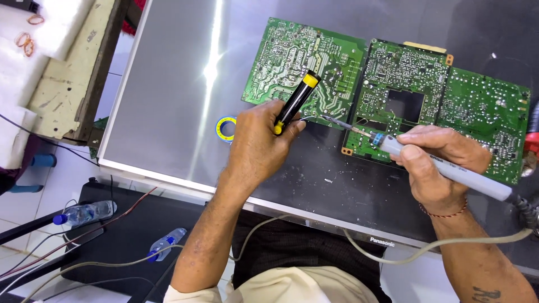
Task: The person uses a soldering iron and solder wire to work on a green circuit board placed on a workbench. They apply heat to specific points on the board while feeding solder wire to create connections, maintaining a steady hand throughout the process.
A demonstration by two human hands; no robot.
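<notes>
L hand [259,137] closed round a slim black tool w/ yellow cap [295,99], held tilted, cap end over the left green circuit board [297,62]; a thin wire sticks out from the fingers toward the iron tip. R hand [435,163] closed round a grey soldering iron [443,171], metal tip just below that board's lower right edge. Boards lie solder side up, shiny dots, on a dark flat panel [168,95]. Blue-yellow tape roll [226,128] just left of L hand. Two plastic bottles [84,212] well below-left.
</notes>
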